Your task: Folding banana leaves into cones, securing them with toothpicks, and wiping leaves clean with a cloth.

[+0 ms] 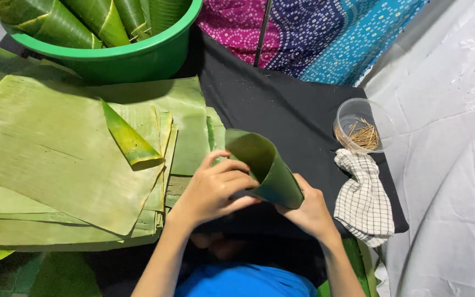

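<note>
While both hands grip it, the leaf cone (265, 168) sits right of the leaf stack (72, 165), mouth tilted up-left; left hand (213, 190) wraps its rim, right hand (306, 212) clasps its tip.

Green leaf cone (265, 168), white-and-black checked cloth (363, 198), green basin (122, 58).

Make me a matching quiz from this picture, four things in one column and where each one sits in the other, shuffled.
1. leaf cone
2. green tub
3. clear cup of small sticks
4. checked cloth

a. top left, full of rolled leaves
b. right, on the black cloth's edge
c. just below the cup
d. between both hands

Pairs: 1-d, 2-a, 3-b, 4-c
</note>
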